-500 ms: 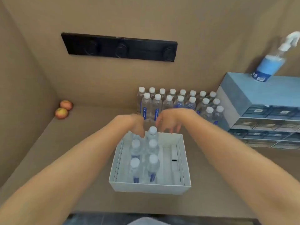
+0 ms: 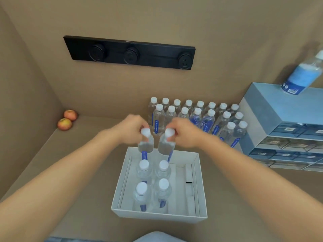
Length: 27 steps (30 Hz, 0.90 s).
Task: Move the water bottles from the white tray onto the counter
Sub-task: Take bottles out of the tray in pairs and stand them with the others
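Note:
A white tray [image 2: 201, 189] sits on the tan counter [image 2: 87, 180] in front of me, with several clear water bottles [image 2: 163, 189] standing in its left half. My left hand [image 2: 131, 130] grips one water bottle [image 2: 146, 145] by its white cap, lifted above the tray's far edge. My right hand [image 2: 183, 133] holds a second bottle [image 2: 166, 146] the same way, right beside the first. Behind both hands, several capped bottles [image 2: 197, 116] stand in rows on the counter against the wall.
A blue-grey drawer cabinet [image 2: 279, 128] stands at the right with a spray bottle [image 2: 304, 75] on top. Two apples [image 2: 67, 119] lie in the far left corner. A black socket strip [image 2: 130, 52] is mounted on the back wall.
Both hands have closed on the caps of the tray's two far bottles and raised them above the tray's far edge.

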{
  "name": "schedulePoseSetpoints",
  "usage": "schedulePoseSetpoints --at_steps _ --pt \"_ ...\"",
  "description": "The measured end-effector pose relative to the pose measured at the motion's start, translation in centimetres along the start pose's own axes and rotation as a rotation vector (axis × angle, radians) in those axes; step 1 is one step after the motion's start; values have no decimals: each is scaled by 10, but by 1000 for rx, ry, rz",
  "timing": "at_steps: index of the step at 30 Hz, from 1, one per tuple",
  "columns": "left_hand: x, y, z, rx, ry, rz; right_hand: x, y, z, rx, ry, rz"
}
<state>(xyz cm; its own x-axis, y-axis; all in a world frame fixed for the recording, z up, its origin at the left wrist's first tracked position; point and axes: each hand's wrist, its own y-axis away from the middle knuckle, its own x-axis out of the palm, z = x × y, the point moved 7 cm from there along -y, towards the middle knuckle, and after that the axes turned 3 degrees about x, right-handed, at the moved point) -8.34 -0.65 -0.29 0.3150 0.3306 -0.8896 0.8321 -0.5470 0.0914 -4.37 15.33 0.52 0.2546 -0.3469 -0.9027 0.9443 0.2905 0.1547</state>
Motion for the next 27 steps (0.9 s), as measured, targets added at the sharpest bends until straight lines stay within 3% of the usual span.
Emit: schedulePoseSetpoints --at_steps 5,9,17,27 --pt "-92 -22 -57 81 18 -78 -131 11 4 -10 -10 -16" --pt "-100 -55 -89 108 25 -57 -170 12 -17 62 5 -5" --pt "-12 -124 -105 129 -11 -34 -125 -16 -116 267 212 -44" --pt "76 -188 -111 93 60 88 -68 -34 -226 392 178 -3"
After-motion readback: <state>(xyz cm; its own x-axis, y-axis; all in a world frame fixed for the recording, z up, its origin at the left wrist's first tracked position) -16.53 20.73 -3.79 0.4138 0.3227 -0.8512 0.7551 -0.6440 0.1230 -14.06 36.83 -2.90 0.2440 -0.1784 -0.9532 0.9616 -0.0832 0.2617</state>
